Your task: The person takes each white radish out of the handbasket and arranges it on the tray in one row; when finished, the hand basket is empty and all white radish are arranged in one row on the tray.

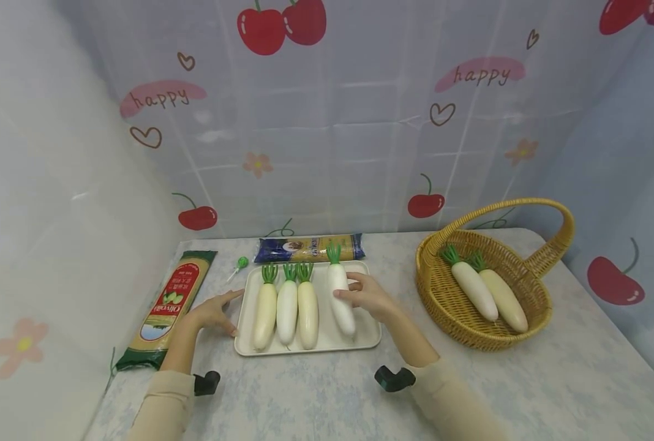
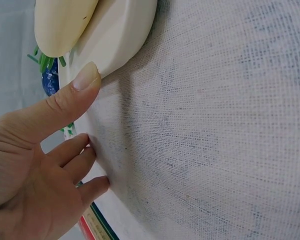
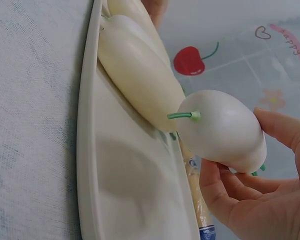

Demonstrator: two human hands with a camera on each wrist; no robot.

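My right hand [image 1: 372, 297] grips a white radish [image 1: 340, 306] with green leaf stubs, thumb on one side and fingers on the other. In the right wrist view, that radish [image 3: 220, 127] hangs tilted above the bare right part of the cream tray [image 3: 122, 200]. Three more radishes lie side by side in the tray: a cream one [image 1: 264, 315], a white one [image 1: 286, 312] and another cream one [image 1: 307, 315]. At the tray's left edge is my left hand [image 1: 212, 313], fingers spread and holding nothing; its thumb [image 2: 87, 80] touches or nearly touches the tray's rim.
A wicker basket [image 1: 432, 300] with a tall handle stands at the right, two radishes [image 1: 474, 288] inside. Behind the tray lies a blue and gold packet [image 1: 310, 248]. A green lollipop [image 1: 242, 263] and a red and green packet [image 1: 167, 306] lie to the left.
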